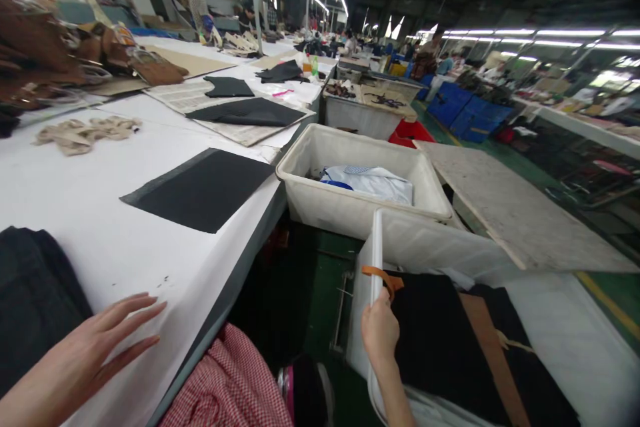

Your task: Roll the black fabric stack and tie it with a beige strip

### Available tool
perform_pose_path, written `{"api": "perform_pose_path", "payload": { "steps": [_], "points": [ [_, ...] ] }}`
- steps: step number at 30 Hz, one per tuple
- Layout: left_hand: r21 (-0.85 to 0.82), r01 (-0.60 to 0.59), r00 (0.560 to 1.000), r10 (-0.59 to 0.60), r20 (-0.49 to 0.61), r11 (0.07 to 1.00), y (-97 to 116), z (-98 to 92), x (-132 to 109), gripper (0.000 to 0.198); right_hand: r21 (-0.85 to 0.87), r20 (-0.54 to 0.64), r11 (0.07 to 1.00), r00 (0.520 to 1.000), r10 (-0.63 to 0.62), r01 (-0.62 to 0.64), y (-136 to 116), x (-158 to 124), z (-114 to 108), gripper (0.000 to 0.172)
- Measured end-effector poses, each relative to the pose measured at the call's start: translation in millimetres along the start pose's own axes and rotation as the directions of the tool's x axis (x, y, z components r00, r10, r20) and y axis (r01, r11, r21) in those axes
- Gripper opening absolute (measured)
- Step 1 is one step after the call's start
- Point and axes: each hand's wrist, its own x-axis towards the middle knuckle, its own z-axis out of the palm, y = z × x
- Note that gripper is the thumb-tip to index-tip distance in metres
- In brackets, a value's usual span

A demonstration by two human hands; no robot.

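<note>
My left hand (pixel 107 340) is open, fingers stretched out low over the white-covered table (pixel 215 280). Beside it, at the left edge, a dark piece of fabric (pixel 35 287) lies bunched. At the near rim of a white plastic bin (pixel 377 240), my right hand (pixel 381 330) is closed around a curved tan strap (pixel 381 273). Below the strap, inside that bin, lies a black fabric item (pixel 440 327) with a brown band (pixel 493 353) across it; I cannot tell whether they are joined. A flat black fabric panel (pixel 205 187) rests farther up the table.
More black pieces (pixel 250 111) lie on a paper sheet, near beige strips (pixel 87 133) and a brown heap (pixel 45 47). Another white bin (pixel 300 153) holds pale cloth. A board (pixel 510 193) juts out at right. Blue bins (pixel 465 110) and people are farther back.
</note>
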Motion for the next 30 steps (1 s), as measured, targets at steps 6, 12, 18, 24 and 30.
{"api": "perform_pose_path", "payload": {
  "steps": [6,12,18,24,30],
  "points": [
    [-0.004,-0.129,0.983,0.128,0.129,0.992,29.0,-16.4,40.0,0.035,-0.015,-0.013,0.999,1.0,-0.029,0.028,-12.1,-8.7,3.9,0.036],
    [-0.009,-0.173,0.957,0.17,0.235,0.985,47.7,-22.9,62.9,0.036,0.021,-0.047,0.993,0.992,-0.118,0.119,-48.7,-21.1,14.8,0.039],
    [-0.069,-0.159,0.955,0.171,0.242,0.985,72.8,-53.6,73.0,0.035,0.078,-0.063,0.982,0.984,-0.167,0.171,-84.5,-23.6,17.6,0.04],
    [-0.193,-0.186,0.975,0.206,0.085,0.963,113.1,-94.6,107.3,0.038,0.119,-0.102,0.976,0.98,-0.173,0.185,-98.2,-32.2,23.6,0.046],
    [-0.171,-0.288,0.957,0.289,-0.023,0.942,152.2,-107.6,136.4,0.037,0.138,-0.178,0.965,0.964,-0.197,0.222,-106.5,-37.1,37.3,0.049]
  ]
}}
